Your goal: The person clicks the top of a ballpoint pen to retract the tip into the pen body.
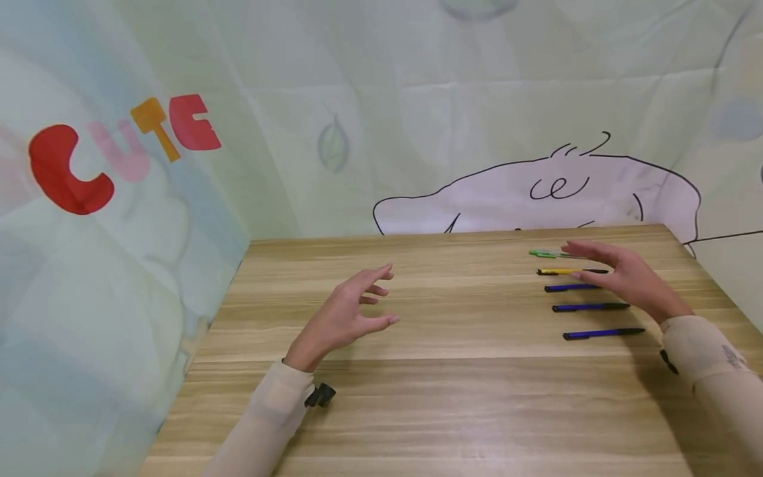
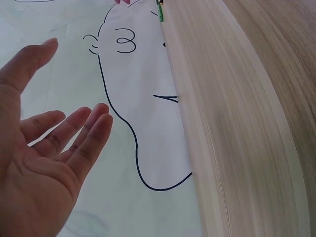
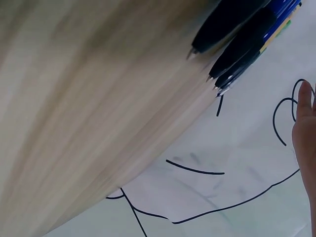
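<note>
The left hand (image 1: 342,311) is reaching over the bare left half of the wooden table (image 1: 453,404), its fingers bending gently and its thumb standing well apart from them; it is holding nothing. The right hand (image 1: 632,275) is hovering above the row of pens at the right, fingers stretching leftward, thumb spreading below them in a wide gap, with nothing in its grasp. Under it are lying a green pen (image 1: 544,254), a yellow pen (image 1: 557,271) and three blue pens (image 1: 587,307), roughly parallel. The right fingers and thumb are covering parts of the green, yellow and uppermost blue pens; whether the thumb is touching the yellow one cannot be told. The right wrist view is cutting the hand off at its right edge and showing dark pen tips overlapping, the green one barely visible behind.
</note>
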The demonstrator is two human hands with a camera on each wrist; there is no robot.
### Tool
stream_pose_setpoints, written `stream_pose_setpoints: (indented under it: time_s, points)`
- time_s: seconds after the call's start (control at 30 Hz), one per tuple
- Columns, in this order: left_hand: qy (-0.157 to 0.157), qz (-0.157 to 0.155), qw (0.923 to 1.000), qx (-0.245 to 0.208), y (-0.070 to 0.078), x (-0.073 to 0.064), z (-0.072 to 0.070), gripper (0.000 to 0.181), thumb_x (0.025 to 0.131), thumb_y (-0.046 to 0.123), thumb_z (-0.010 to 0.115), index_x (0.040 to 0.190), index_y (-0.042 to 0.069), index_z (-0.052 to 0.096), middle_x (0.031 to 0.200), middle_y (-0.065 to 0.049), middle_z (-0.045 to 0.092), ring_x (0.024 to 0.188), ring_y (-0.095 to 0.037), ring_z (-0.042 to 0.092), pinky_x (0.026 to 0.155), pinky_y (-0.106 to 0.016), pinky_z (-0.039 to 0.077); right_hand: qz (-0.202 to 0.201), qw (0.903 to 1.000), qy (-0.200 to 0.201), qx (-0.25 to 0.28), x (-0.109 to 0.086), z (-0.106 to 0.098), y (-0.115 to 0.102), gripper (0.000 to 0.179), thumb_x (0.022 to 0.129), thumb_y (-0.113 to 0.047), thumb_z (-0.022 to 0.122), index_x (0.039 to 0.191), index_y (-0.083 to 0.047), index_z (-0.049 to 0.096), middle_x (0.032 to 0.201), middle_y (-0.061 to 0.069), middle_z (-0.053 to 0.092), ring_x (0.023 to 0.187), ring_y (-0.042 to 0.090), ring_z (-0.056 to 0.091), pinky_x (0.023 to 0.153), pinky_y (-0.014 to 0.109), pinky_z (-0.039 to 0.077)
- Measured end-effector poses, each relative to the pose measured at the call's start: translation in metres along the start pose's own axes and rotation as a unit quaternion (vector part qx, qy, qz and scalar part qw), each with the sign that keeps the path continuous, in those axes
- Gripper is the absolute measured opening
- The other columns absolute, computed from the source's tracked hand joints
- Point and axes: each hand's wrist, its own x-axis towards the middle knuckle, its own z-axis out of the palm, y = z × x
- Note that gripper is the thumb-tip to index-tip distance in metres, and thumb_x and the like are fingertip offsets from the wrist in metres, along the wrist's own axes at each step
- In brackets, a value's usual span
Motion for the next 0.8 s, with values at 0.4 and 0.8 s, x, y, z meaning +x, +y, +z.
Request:
stream_pose_setpoints:
  time_s: [0.4,0.8]
  points:
    - [-0.001,0.001,1.0000,0.003,0.001,-0.001,-0.001,0.083,0.085,0.017,0.084,0.156,0.010,0.040,0.142,-0.008,0.055,0.118,-0.031,0.065,0.097,-0.040,0.056,0.016,0.9996,-0.021,-0.012,0.017,-0.006,0.013,0.061,0.094,-0.044,0.071,0.149,-0.026,0.052,0.152,0.004,0.052,0.147,0.038,0.033,0.111,0.072,0.027]
    - [0.003,0.008,0.9999,0.008,0.001,-0.002,-0.001,0.082,0.086,0.018,0.083,0.155,0.011,0.041,0.140,-0.006,0.056,0.116,-0.030,0.066,0.096,-0.035,0.057,-0.007,0.9998,-0.020,0.004,0.027,-0.007,0.025,0.057,0.098,-0.039,0.067,0.150,-0.024,0.050,0.147,0.002,0.058,0.122,-0.018,0.045,0.091,0.003,0.039]
